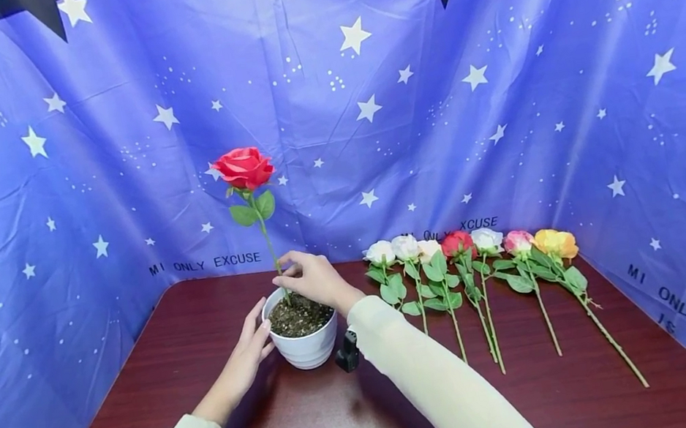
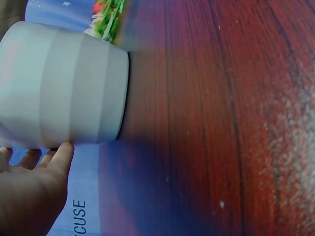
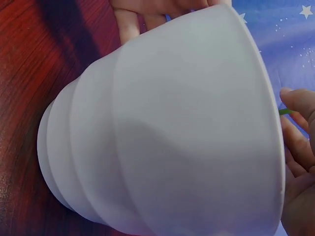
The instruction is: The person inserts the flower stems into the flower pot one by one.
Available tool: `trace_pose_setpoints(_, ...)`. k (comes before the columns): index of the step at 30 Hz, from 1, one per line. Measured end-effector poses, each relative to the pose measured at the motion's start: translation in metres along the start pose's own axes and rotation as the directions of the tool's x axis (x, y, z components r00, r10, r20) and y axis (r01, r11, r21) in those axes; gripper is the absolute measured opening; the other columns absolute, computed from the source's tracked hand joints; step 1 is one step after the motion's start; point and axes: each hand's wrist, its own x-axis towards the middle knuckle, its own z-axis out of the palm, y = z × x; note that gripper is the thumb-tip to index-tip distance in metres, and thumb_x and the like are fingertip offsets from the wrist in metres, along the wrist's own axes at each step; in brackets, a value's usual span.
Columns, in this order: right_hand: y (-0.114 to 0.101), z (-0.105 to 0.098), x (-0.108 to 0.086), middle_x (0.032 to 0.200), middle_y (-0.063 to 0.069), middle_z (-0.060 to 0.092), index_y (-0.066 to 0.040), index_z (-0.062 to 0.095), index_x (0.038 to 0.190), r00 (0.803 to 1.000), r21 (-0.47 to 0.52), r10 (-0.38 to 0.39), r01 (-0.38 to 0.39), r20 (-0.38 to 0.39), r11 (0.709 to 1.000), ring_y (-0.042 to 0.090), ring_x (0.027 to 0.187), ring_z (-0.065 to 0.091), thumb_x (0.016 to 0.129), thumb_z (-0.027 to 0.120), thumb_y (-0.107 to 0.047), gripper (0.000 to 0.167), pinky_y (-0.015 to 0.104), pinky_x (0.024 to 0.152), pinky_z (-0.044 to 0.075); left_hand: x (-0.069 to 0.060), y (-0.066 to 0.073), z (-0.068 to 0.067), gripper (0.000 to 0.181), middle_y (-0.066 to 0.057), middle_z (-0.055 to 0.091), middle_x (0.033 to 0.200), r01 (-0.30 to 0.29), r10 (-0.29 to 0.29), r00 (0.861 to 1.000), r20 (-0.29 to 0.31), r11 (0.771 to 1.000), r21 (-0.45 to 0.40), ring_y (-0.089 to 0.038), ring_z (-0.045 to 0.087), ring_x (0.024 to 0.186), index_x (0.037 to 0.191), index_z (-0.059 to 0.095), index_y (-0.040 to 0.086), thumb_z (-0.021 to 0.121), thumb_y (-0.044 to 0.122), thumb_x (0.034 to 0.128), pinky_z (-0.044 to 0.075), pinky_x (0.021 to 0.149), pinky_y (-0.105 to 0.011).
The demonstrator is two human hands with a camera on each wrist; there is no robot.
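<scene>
A red rose (image 1: 245,169) on a green stem stands upright in a white ribbed pot (image 1: 307,349) filled with dark soil (image 1: 298,314). Just above the soil, my right hand (image 1: 315,277) pinches the stem between thumb and fingers. In the right wrist view a bit of green stem (image 3: 285,112) shows at that pinch. My left hand (image 1: 248,346) rests against the pot's left side with its fingers extended; the left wrist view shows its fingertips (image 2: 63,152) touching the wall. Soil hides the stem's lower end.
Several cut roses lie in a row on the dark red table (image 1: 321,424) to the right, among them a white rose (image 1: 381,253), another red rose (image 1: 458,244) and a yellow rose (image 1: 555,243). A blue star-patterned cloth (image 1: 317,129) hangs behind and along both sides.
</scene>
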Motion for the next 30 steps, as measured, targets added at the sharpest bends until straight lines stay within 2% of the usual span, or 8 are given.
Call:
trace_pose_setpoints(5,-0.001,0.000,0.000,0.100,-0.002,0.075,-0.016,0.071,0.114,1.000,0.024,-0.014,0.014,-0.008,1.000,0.006,0.085,0.068,0.094,0.072,-0.027,0.023,0.023,0.076,0.054,0.000,-0.001,-0.001,0.057,-0.024,0.004,0.164,0.000,0.000,1.000,-0.005,1.000,0.004,-0.043,0.020,0.143,0.160,0.007,0.007,0.031,0.023,0.1112,0.026,0.113,-0.060)
trace_pose_setpoints(12,0.000,0.001,0.000,0.100,-0.002,0.076,-0.016,0.070,0.117,1.000,0.023,0.012,-0.012,-0.008,1.000,0.006,0.083,0.068,0.094,0.072,-0.029,0.026,0.023,0.075,0.054,0.000,-0.001,0.000,0.057,-0.024,0.003,0.164,0.008,-0.008,1.000,-0.001,1.000,-0.010,-0.043,0.020,0.143,0.160,0.006,0.007,0.032,0.023,0.1111,0.025,0.114,-0.060)
trace_pose_setpoints(21,0.003,-0.003,0.000,0.108,0.001,0.075,-0.013,0.066,0.128,0.999,0.001,0.037,-0.037,-0.006,0.999,0.009,0.087,0.070,0.096,0.070,-0.030,0.037,0.024,0.079,0.055,0.001,0.000,0.000,0.056,-0.023,0.003,0.164,0.004,-0.004,1.000,0.002,1.000,-0.007,-0.042,0.020,0.144,0.160,0.007,0.008,0.031,0.022,0.1111,0.026,0.114,-0.059)
trace_pose_setpoints(30,0.005,-0.021,-0.008,0.105,0.000,0.075,-0.011,0.067,0.125,0.999,-0.046,-0.038,0.039,0.007,0.998,0.012,0.098,0.069,0.096,0.070,-0.025,0.032,0.029,0.088,0.054,0.000,-0.002,-0.001,0.057,-0.024,0.003,0.164,-0.005,0.005,1.000,-0.003,1.000,-0.006,-0.044,0.020,0.143,0.160,0.007,0.007,0.032,0.023,0.1111,0.026,0.113,-0.060)
